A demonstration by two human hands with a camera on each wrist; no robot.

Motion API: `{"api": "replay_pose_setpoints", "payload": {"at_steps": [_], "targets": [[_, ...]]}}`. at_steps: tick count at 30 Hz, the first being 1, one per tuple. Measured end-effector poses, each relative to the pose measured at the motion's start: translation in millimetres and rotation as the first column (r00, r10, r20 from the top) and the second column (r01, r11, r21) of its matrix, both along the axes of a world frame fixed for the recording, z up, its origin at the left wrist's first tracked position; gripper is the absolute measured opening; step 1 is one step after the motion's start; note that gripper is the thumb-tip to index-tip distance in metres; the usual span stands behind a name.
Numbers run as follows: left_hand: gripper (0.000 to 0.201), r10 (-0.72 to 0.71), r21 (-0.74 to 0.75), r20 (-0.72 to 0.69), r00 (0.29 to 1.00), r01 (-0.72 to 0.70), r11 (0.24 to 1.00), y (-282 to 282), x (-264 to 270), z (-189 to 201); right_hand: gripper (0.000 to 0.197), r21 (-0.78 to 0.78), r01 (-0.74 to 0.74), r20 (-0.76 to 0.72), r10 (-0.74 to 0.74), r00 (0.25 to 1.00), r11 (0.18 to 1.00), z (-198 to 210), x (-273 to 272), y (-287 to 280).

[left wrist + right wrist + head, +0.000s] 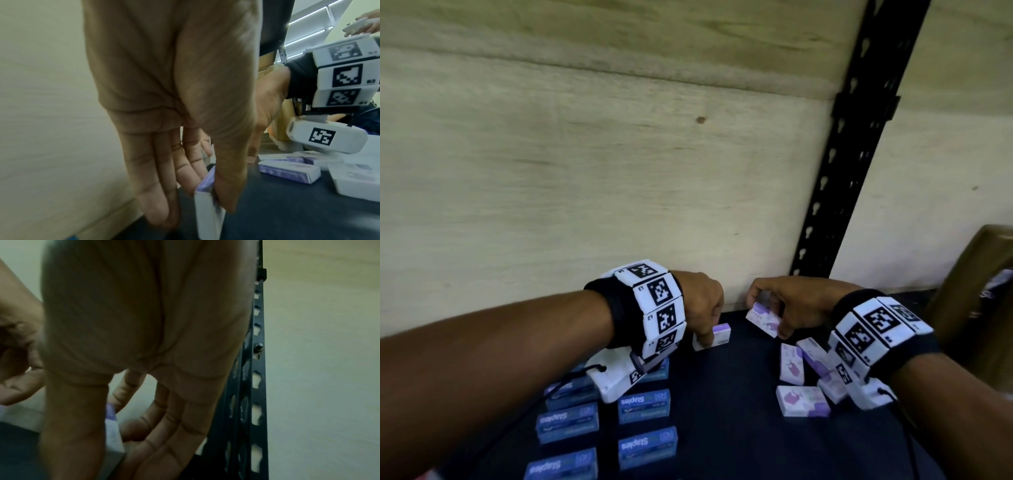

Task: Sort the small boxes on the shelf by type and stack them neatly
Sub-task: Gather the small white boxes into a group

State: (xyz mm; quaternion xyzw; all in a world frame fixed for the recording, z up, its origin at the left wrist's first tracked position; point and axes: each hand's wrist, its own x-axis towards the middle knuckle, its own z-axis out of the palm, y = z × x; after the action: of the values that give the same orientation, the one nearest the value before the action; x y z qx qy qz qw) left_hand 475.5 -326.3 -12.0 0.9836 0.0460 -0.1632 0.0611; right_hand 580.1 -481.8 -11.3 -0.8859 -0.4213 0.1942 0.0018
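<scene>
My left hand (705, 329) pinches a white-and-purple box (717, 337) that stands on its edge on the dark shelf (722, 411); the left wrist view shows thumb and fingers (156, 186) on either side of that box (207, 211). My right hand (774, 308) holds a second white-and-purple box (762, 318) tilted just above the shelf near the back wall; its edge (112, 431) shows between thumb and fingers. Several more white-and-purple boxes (803, 401) lie loose under my right wrist. Blue Staples boxes (643, 406) lie in two columns at the left front.
A pale wooden back wall (585, 171) closes the shelf behind the hands. A black slotted upright (835, 171) rises at the back right. A brown cardboard box (976, 301) stands at the far right. Dark shelf surface lies between the two box groups.
</scene>
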Motion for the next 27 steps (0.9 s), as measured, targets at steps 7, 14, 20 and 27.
{"api": "replay_pose_setpoints", "payload": {"at_steps": [7, 14, 20, 27], "targets": [[0.039, 0.008, -0.032, -0.099, 0.995, -0.011, 0.999, 5, -2, 5, 0.059, 0.000, -0.009, -0.007, 0.009, 1.000, 1.000, -7, 4, 4], [0.050, -0.028, -0.003, -0.053, 0.998, 0.028, 1.000, 5, -5, 3, 0.035, 0.046, 0.087, -0.032, -0.085, 0.996, 0.995, -4, 5, 1], [0.054, -0.142, -0.032, -0.018, 0.990, 0.142, 0.989, -3, -6, 15, 0.022, 0.060, 0.082, -0.008, -0.081, 0.997, 0.995, -3, 6, 3], [0.035, -0.088, -0.076, 0.078, 0.993, 0.094, 0.993, 2, -5, 18, 0.016, 0.070, 0.098, 0.024, -0.100, 0.995, 0.993, -5, 9, 1]]}}
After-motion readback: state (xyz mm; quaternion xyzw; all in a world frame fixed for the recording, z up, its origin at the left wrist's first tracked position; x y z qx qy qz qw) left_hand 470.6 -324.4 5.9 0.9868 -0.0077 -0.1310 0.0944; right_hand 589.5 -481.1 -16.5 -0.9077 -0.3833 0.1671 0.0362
